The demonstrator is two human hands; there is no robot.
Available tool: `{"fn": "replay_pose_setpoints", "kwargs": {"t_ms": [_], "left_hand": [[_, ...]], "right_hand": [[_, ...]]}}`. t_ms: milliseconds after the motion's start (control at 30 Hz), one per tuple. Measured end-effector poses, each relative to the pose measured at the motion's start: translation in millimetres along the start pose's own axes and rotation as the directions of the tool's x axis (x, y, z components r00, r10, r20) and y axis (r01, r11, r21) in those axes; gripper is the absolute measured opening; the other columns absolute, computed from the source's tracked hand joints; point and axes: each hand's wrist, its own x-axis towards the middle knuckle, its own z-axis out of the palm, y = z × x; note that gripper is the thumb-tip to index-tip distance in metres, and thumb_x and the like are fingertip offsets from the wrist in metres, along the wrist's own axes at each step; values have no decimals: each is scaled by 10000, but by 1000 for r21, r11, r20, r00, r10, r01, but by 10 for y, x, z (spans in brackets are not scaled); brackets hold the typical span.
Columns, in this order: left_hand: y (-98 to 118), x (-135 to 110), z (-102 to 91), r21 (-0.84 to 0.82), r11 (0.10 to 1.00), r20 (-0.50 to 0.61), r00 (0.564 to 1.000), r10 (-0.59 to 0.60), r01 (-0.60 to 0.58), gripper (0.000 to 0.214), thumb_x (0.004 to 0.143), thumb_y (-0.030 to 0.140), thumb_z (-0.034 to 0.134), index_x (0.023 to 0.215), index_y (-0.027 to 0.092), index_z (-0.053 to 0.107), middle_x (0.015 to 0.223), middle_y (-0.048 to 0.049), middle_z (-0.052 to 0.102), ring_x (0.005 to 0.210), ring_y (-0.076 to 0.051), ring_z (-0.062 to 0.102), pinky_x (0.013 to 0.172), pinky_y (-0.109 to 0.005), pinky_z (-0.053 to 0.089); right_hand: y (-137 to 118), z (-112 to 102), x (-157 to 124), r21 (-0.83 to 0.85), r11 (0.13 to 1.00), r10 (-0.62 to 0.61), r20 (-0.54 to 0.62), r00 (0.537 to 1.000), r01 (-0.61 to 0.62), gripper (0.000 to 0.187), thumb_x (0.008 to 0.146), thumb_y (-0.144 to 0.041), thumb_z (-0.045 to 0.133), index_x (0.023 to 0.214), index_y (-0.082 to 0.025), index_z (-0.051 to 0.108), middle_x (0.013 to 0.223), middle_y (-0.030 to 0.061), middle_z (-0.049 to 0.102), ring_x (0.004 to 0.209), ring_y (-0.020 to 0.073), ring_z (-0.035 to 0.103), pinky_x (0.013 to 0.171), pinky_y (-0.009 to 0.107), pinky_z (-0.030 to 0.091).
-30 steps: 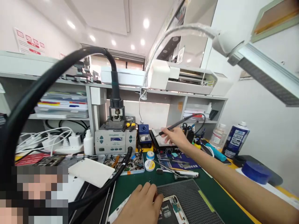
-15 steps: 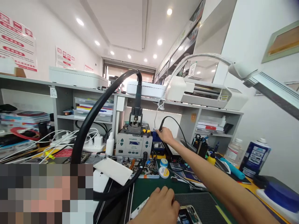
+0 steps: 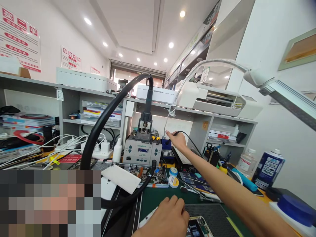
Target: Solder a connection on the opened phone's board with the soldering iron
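Note:
My right hand (image 3: pixel 178 142) reaches far forward, closed around a soldering iron beside its blue stand (image 3: pixel 167 144). Fingers hide most of the iron's handle; its thin black cord (image 3: pixel 190 138) arcs away to the right. Close to me, my left hand (image 3: pixel 171 215) rests with bent fingers beside an opened phone (image 3: pixel 197 227) that shows its inner parts. What the left fingertips grip, if anything, is hidden. A dark grey textured pad (image 3: pixel 217 214) lies under the phone, on a green mat (image 3: pixel 154 197).
A hot-air station (image 3: pixel 142 153) stands at centre back, its thick black hose (image 3: pixel 98 125) looping across the left. Small tins (image 3: pixel 173 181), a parts tray (image 3: pixel 160 177) and tweezers sit mid-bench. A spray can (image 3: pixel 269 169) stands right. A lamp arm (image 3: pixel 283 95) hangs above.
My right hand has turned and tipped the iron, so its handle no longer stands up above the fingers and the cord runs lower. My left hand stays by the phone.

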Motion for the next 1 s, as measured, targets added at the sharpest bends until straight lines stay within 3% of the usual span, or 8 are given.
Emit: {"fn": "replay_pose_setpoints", "kwargs": {"t_ms": [133, 333, 500, 633, 767, 867, 1000], "left_hand": [[-3, -3, -19, -3, 1000, 6, 1000, 8, -8, 297, 960, 243, 447, 1131, 102, 645, 1093, -137, 624, 994, -312, 596, 792, -430, 515], [6, 3, -37, 9, 1000, 4, 1000, -6, 6, 288, 976, 234, 437, 1138, 114, 644, 1110, -136, 628, 994, -307, 599, 771, -408, 513], [3, -11, -29, 2, 1000, 12, 1000, -15, 15, 306, 997, 229, 388, 1156, 145, 635, 1088, -118, 628, 964, -280, 599, 769, -385, 510], [14, -54, -65, -31, 1000, 17, 1000, 3, -2, 332, 965, 305, 461, 1191, 128, 627, 1141, -142, 615, 1022, -311, 580, 844, -436, 510], [46, -88, -123, -65, 998, 18, 1000, 3, -2, 374, 908, 357, 526, 1156, 104, 647, 1137, -169, 616, 1041, -330, 570, 900, -478, 498], [76, -100, -149, -86, 996, 9, 1000, -17, 18, 374, 878, 371, 559, 1118, 103, 661, 1122, -161, 623, 1051, -331, 569, 936, -486, 487], [105, -110, -169, -115, 993, 3, 999, -40, 40, 571, 845, 581, 576, 1155, 109, 654, 1162, -168, 620, 1089, -351, 558, 977, -516, 468]], "right_hand": [[47, 23, -44, -29, 1000, -12, -57, 998, 10, 281, 970, -323, 611, 1205, -170, 624, 1227, 94, 641, 1023, 246, 658, 859, 435, 560], [60, -27, -51, -36, 999, -40, -21, 999, 39, 278, 971, -315, 611, 1211, -174, 622, 1241, 97, 635, 1026, 240, 657, 864, 433, 559], [38, -13, -78, 2, 997, -71, 86, 994, 72, 269, 974, -317, 605, 1209, -187, 624, 1246, 86, 634, 1035, 242, 653, 870, 439, 557], [58, -41, -58, 46, 998, -46, 231, 972, 37, 280, 973, -318, 607, 1214, -178, 620, 1237, 83, 636, 1020, 244, 658, 854, 433, 563], [143, -136, -202, 66, 998, -17, 396, 918, -10, 287, 971, -323, 612, 1207, -160, 616, 1183, 78, 654, 960, 230, 675, 801, 409, 581], [216, -297, -520, 77, 997, -44, 511, 858, 6, 266, 978, -322, 602, 1187, -159, 620, 1132, 74, 668, 895, 201, 684, 752, 375, 589], [347, -724, -1056, 76, 994, -107, 682, 724, 76, 246, 988, -355, 585, 1104, -146, 643, 979, 43, 693, 735, 149, 677, 642, 307, 581]]}}
